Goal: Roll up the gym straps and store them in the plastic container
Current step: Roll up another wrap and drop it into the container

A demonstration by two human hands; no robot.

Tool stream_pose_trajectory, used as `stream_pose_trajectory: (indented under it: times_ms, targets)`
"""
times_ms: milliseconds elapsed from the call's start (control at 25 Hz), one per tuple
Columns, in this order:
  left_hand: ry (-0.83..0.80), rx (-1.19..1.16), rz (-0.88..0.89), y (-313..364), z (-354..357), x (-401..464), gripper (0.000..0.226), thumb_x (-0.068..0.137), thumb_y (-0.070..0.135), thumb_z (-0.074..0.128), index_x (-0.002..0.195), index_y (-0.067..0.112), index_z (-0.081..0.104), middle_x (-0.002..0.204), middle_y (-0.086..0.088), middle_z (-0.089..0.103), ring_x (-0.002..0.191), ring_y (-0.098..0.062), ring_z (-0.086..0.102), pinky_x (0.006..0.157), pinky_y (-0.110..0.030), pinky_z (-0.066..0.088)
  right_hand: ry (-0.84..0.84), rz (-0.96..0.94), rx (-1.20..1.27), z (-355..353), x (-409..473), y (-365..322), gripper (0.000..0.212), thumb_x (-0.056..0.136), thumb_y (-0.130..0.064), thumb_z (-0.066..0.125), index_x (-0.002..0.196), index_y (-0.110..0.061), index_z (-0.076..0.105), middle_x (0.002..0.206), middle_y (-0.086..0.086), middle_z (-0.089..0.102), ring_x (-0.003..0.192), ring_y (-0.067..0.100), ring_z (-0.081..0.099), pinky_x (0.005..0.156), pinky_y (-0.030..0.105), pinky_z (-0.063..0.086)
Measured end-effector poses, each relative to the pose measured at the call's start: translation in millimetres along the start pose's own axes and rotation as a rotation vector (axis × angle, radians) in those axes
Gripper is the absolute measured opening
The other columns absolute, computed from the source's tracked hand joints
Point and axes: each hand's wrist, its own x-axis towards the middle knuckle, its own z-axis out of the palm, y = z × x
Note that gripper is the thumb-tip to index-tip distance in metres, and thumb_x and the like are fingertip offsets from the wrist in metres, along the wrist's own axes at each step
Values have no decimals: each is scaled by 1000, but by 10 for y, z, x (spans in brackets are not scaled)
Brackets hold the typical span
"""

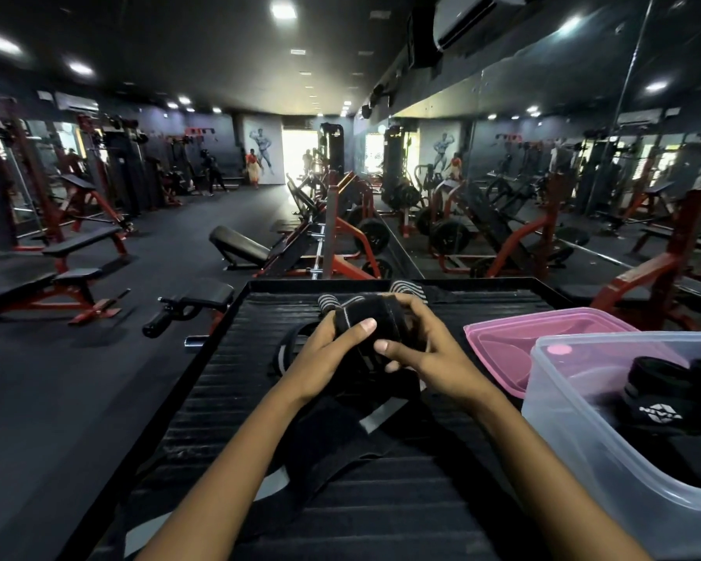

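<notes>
Both hands hold a black gym strap [375, 315], partly rolled into a thick bundle, above a black ribbed platform [381, 512]. My left hand [328, 354] grips the roll from the left with the thumb on top. My right hand [425, 350] wraps it from the right. The strap's loose tail [340, 431], black with grey stripes, hangs down onto the platform between my forearms. Another striped strap [409, 288] lies behind the roll. A clear plastic container [583, 431] at the right holds rolled black straps [656, 394].
A pink lid [514, 342] lies upside down behind the container. Past the platform's far edge stand red-framed benches [77, 253] and weight machines [340, 220] on a dark floor. A mirror wall [543, 176] runs along the right. People stand far off near the bright doorway.
</notes>
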Motion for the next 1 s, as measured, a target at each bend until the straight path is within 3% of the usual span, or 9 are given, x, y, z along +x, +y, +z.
stream_pose_trajectory:
  times_ms: [80, 200, 280, 400, 560, 760, 920, 1000]
  targets:
    - [19, 21, 31, 32, 9, -10, 61, 72, 63, 65, 119, 27, 56, 116, 4, 66, 111, -11, 62, 97, -32, 49, 40, 6, 51, -2, 7, -17, 27, 87, -1, 64, 110, -14, 57, 87, -9, 68, 80, 8, 65, 56, 20, 51]
    - [51, 93, 180, 86, 35, -39, 55, 80, 42, 71, 125, 27, 43, 113, 15, 62, 108, -1, 60, 91, -19, 49, 78, 30, 111, 16, 18, -32, 13, 91, -7, 60, 102, -10, 66, 77, -7, 69, 69, 7, 65, 52, 18, 50]
    - [47, 109, 232, 77, 36, -29, 44, 85, 34, 70, 119, 19, 47, 105, 15, 65, 103, -5, 62, 90, -24, 50, 93, 29, 143, 14, 28, -40, 12, 91, -7, 59, 101, -9, 66, 72, -8, 68, 64, 6, 64, 51, 18, 51]
    - [83, 36, 231, 82, 32, -20, 40, 84, 32, 67, 112, 8, 51, 98, 1, 67, 95, -13, 64, 87, -31, 53, 138, -12, 139, 7, 38, -4, 12, 86, -1, 64, 91, -11, 58, 65, -11, 62, 59, 2, 60, 49, 19, 51]
    - [164, -41, 260, 118, 15, 8, 33, 84, 16, 65, 114, 8, 54, 100, -1, 66, 94, -11, 64, 86, -26, 52, 185, -81, 120, -21, 40, 6, 32, 81, 5, 68, 98, -16, 51, 71, -3, 58, 60, 6, 57, 50, 23, 53]
    - [128, -66, 207, 139, 29, 2, 27, 90, 9, 63, 117, 6, 56, 99, 0, 68, 92, -10, 65, 82, -23, 53, 134, -129, 7, -24, 24, 20, 21, 83, -4, 71, 91, -22, 67, 72, -2, 62, 64, 13, 55, 52, 26, 49]
    - [107, -144, 115, 152, 63, 1, 22, 92, 16, 59, 113, 11, 60, 97, 4, 70, 93, -9, 68, 83, -24, 52, 102, -132, -56, -34, 4, -2, 41, 79, -6, 75, 111, -23, 57, 105, 0, 64, 95, 14, 60, 63, 32, 57]
    - [83, -162, 76, 132, 74, 4, 20, 91, 25, 62, 110, 19, 60, 100, 3, 71, 98, -12, 67, 91, -32, 51, 69, -103, -12, 9, -10, -4, 44, 80, -2, 73, 115, -18, 50, 110, 0, 62, 96, 14, 61, 60, 30, 56]
